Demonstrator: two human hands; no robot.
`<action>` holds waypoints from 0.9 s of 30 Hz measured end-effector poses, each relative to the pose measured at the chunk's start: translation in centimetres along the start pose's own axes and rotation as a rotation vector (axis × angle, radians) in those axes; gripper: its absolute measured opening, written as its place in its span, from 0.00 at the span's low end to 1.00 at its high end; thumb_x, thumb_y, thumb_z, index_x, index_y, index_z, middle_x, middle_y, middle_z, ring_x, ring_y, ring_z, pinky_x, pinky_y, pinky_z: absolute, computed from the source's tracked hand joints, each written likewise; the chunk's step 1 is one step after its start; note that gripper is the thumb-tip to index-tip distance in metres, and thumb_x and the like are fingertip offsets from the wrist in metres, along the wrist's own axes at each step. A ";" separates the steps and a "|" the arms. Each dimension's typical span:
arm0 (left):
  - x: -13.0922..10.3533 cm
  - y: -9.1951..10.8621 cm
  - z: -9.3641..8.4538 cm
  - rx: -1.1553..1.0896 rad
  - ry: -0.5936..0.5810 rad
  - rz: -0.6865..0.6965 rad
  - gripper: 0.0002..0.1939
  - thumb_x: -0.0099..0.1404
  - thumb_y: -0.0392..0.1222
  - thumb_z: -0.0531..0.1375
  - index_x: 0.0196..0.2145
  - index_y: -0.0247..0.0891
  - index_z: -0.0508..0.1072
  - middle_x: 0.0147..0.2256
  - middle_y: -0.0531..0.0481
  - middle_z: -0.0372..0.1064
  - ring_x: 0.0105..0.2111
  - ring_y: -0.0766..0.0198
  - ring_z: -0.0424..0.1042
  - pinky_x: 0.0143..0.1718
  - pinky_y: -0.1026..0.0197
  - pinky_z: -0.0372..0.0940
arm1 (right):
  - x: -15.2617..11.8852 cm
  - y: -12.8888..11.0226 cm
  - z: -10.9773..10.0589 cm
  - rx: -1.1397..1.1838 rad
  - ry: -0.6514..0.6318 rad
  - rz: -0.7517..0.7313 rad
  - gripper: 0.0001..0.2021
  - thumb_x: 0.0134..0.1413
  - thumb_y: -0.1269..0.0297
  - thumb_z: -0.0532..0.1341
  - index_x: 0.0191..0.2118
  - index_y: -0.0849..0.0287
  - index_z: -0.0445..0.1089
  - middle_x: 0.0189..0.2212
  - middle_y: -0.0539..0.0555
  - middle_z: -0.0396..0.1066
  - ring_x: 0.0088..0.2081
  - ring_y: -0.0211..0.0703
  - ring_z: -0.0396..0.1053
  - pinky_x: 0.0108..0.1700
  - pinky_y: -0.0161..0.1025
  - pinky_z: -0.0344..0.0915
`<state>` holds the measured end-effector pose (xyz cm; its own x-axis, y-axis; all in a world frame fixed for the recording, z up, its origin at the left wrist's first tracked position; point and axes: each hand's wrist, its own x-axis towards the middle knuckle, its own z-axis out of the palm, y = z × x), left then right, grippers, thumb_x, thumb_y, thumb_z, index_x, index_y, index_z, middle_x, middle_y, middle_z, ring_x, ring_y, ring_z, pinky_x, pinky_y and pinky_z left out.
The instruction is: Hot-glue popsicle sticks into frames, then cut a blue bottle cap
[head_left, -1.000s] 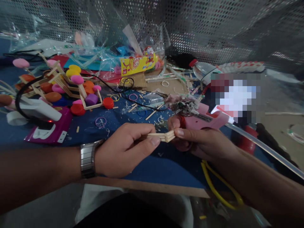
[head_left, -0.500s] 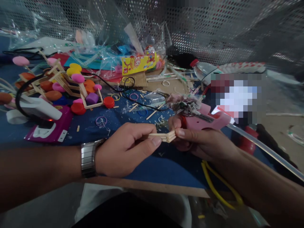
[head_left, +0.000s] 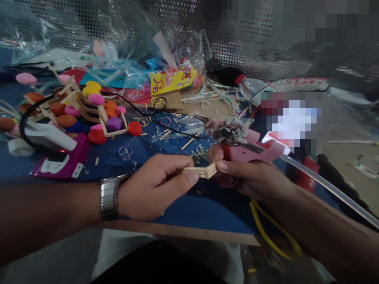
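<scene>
Head camera, the only view: my left hand (head_left: pixel 156 187) pinches a small piece of pale wooden sticks (head_left: pixel 206 171) between thumb and curled forefinger, and the fingertips of my right hand (head_left: pixel 251 173) pinch its other end. The piece sits above the front part of the blue bench (head_left: pixel 183 217), its bent corner showing in the gap between my hands. My right hand also carries a pink glue gun (head_left: pixel 257 149); its lower fingers are mostly hidden, so I cannot tell how they close. Grey scraps (head_left: pixel 226 128) cling to the gun's front, and a clear rod (head_left: pixel 328 189) runs out behind it.

Over the last second almost nothing has changed: both pinches stay put and the corner keeps its angle, with only a faint drift of the whole view. I take that to mean I am steadying the joint, not reshaping it; whether it has set, I cannot tell.
</scene>
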<state>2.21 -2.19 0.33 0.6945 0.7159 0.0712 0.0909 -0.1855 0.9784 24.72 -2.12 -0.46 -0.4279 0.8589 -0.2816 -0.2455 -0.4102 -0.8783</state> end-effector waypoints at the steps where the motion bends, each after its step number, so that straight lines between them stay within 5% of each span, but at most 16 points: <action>1: 0.0 0.0 0.0 -0.002 0.001 0.002 0.18 0.75 0.42 0.51 0.25 0.39 0.57 0.23 0.60 0.49 0.23 0.71 0.48 0.23 0.64 0.48 | 0.0 0.0 0.0 0.000 0.003 -0.001 0.15 0.42 0.59 0.79 0.27 0.57 0.73 0.16 0.44 0.64 0.17 0.28 0.56 0.19 0.25 0.52; 27: 0.1 0.2 -0.1 0.032 0.000 0.027 0.18 0.75 0.43 0.52 0.25 0.39 0.57 0.22 0.59 0.49 0.23 0.70 0.48 0.23 0.64 0.48 | 0.0 0.0 0.1 -0.071 -0.023 -0.029 0.16 0.46 0.57 0.77 0.28 0.57 0.71 0.17 0.44 0.64 0.17 0.30 0.55 0.19 0.29 0.49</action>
<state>2.22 -2.06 0.52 0.6970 0.7104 0.0975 0.0948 -0.2261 0.9695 24.61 -2.13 -0.45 -0.4414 0.8626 -0.2472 -0.1957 -0.3614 -0.9116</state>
